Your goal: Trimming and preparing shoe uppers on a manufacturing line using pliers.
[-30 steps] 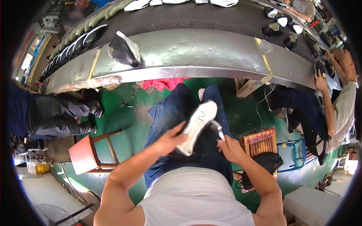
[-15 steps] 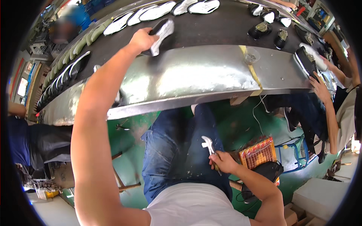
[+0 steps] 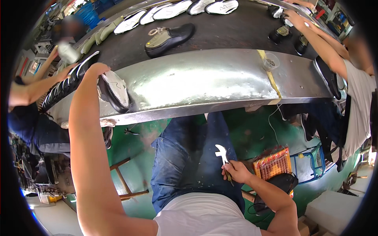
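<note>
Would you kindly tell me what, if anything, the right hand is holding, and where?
The right hand holds a silver, hook-headed metal tool by its handle.

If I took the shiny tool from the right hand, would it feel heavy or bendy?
Probably stiff: the tool looks like shiny metal. It might feel top-heavy, since its curved head is broader than the part just below.

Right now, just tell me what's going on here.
The left hand is at a shoe whose pale sole shows on the metal ledge; its grip is hidden. The right hand holds a metal tool above the lap. Beyond, a laced shoe stands upright before a row of upturned shoes. A co-worker reaches in at the right.
</note>
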